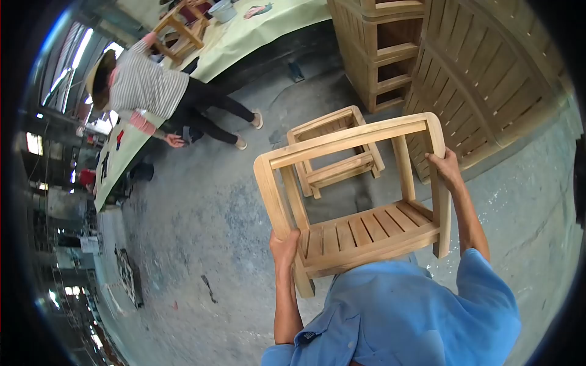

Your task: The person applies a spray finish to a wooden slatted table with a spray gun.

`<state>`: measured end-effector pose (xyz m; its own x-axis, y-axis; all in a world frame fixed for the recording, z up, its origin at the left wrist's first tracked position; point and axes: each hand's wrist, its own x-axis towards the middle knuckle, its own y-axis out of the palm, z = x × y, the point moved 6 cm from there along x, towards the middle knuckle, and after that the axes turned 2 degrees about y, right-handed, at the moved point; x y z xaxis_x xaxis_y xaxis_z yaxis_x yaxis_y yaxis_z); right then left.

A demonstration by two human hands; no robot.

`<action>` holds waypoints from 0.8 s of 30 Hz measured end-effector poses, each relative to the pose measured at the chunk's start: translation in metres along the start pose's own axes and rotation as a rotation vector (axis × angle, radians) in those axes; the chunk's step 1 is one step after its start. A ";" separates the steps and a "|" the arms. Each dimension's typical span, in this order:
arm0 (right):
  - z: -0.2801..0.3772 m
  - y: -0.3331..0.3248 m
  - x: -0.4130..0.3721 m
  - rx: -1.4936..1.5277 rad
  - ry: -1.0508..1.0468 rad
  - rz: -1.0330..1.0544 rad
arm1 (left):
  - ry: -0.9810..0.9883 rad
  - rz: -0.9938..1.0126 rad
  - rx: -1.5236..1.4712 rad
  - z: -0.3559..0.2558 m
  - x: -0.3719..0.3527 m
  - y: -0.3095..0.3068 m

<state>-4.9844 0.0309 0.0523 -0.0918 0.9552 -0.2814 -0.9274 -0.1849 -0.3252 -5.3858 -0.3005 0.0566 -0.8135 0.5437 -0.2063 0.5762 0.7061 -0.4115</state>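
Blue shirt [397,317] seen nearest | one wooden chair [366,229] held above floor [201,207], left hand [285,247] clenched on its frame edge, right hand [445,171] clenched on opposite leg | second chair [332,149] set beyond, open floor leftward | stacked furniture [390,55] bordering right

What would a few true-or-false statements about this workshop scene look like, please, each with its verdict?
1. The left hand and the right hand both grip the wooden chair. True.
2. The wooden chair stands on the floor. False: it is held up, clear of the floor.
3. A second chair stands on the floor beyond it. True.
4. The other person wears a plain blue shirt. False: the shirt is striped.
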 end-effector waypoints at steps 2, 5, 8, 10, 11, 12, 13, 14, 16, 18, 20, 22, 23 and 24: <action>0.003 0.018 0.029 -0.025 0.026 -0.017 | -0.036 0.012 -0.030 0.008 0.037 0.008; -0.009 0.053 0.101 -0.024 0.064 0.029 | -0.127 0.084 -0.035 0.019 0.099 0.032; -0.018 0.094 0.181 -0.249 0.161 0.018 | -0.268 0.084 0.065 0.025 0.166 0.057; -0.026 0.122 0.235 -0.305 0.158 0.099 | -0.312 0.108 0.078 0.035 0.215 0.076; -0.013 0.138 0.250 -0.215 0.155 0.128 | -0.322 0.108 0.062 0.037 0.240 0.087; -0.010 0.153 0.269 -0.218 0.133 0.135 | -0.305 0.107 0.045 0.031 0.261 0.098; -0.012 0.166 0.290 -0.217 0.112 0.140 | -0.323 0.118 0.056 0.032 0.280 0.108; -0.020 0.178 0.313 -0.223 0.131 0.137 | -0.328 0.122 0.055 0.035 0.301 0.118; -0.046 0.200 0.354 -0.386 0.189 0.165 | -0.397 0.168 0.077 0.052 0.337 0.131; -0.067 0.216 0.386 -0.355 0.175 0.166 | -0.393 0.172 0.082 0.064 0.360 0.147; -0.072 0.228 0.399 -0.332 0.173 0.160 | -0.392 0.174 0.087 0.081 0.378 0.157; -0.058 0.241 0.402 -0.279 0.155 0.168 | -0.397 0.179 0.036 0.098 0.392 0.163; -0.058 0.245 0.406 -0.221 0.128 0.175 | -0.407 0.184 0.039 0.103 0.397 0.165; -0.069 0.245 0.414 -0.246 0.162 0.191 | -0.401 0.193 0.035 0.102 0.399 0.170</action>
<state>-5.2250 0.3652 -0.2060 -0.1783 0.8526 -0.4912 -0.7820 -0.4258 -0.4552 -5.6203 -0.0101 -0.1860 -0.6614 0.4404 -0.6071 0.7231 0.5895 -0.3601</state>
